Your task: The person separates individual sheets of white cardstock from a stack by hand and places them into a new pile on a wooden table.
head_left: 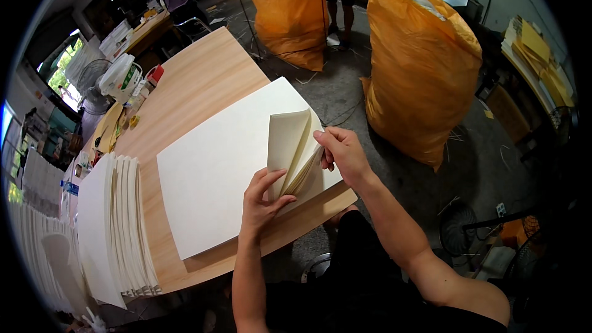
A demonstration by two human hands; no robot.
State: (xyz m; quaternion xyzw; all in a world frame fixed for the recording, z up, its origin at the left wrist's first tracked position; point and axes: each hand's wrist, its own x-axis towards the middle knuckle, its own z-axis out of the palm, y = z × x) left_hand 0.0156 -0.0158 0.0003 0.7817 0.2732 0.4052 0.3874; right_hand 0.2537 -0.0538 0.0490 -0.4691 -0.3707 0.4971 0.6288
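A sheaf of folded cream paper (287,139) stands tilted over a large white board (216,166) on the wooden table. Its sheets fan apart toward the top, with a gap between the front leaf and those behind. My left hand (262,200) grips the lower left of the sheaf, thumb at the bottom edge and fingers on the front leaf. At the upper right edge, my right hand (342,154) pinches the sheets between thumb and curled fingers. The fingers behind the paper are partly hidden.
Tall stacks of folded white paper (117,228) line the table's left side. A white bucket (120,80) and tape rolls (134,121) sit farther back. Two big orange sacks (422,74) stand on the floor beyond the table. One person stands behind the sacks, another at the far left.
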